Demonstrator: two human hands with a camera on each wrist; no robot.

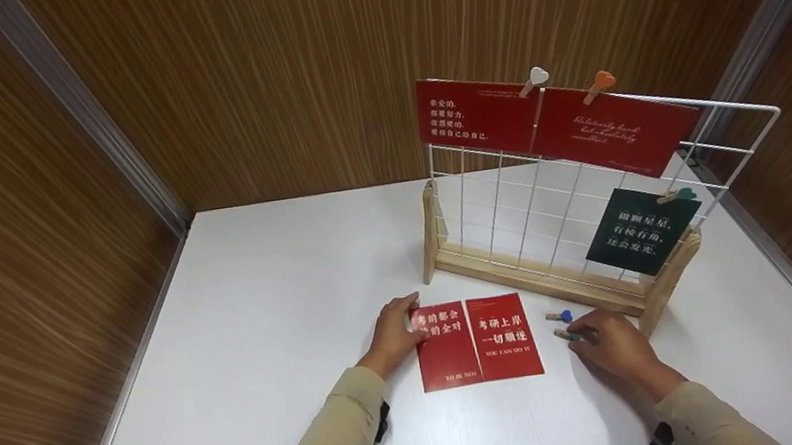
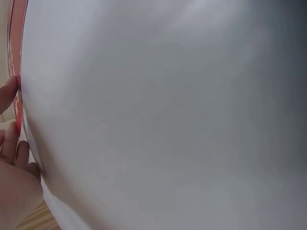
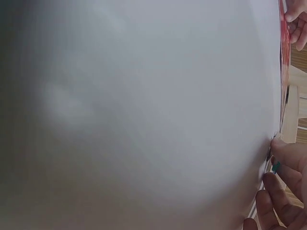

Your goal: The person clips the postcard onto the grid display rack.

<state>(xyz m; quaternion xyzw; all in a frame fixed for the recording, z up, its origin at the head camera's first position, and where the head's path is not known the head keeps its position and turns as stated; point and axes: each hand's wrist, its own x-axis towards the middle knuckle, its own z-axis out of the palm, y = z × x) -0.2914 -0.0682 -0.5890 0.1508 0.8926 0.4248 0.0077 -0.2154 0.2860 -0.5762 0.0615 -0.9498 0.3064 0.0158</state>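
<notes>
Two red cards lie side by side on the white table. My left hand (image 1: 393, 335) rests at the outer edge of the left card (image 1: 447, 356), its thumb over the card's printing. The right card (image 1: 509, 360) lies just beside it. My right hand (image 1: 617, 346) pinches a small wooden clothespin with a green heart (image 1: 568, 335) between thumb and forefinger, low over the table. In the right wrist view, a bit of its green (image 3: 276, 166) shows between the fingers. Just beyond it lies a clothespin with a blue heart (image 1: 565, 316).
Behind the cards stands a white wire grid (image 1: 506, 197) on a wooden base (image 1: 546, 272). Clipped to it are a red card (image 1: 474, 118) with a white-heart clothespin (image 1: 537, 78), another red card (image 1: 611, 128) with an orange one (image 1: 602, 82), and a dark green card (image 1: 639, 232).
</notes>
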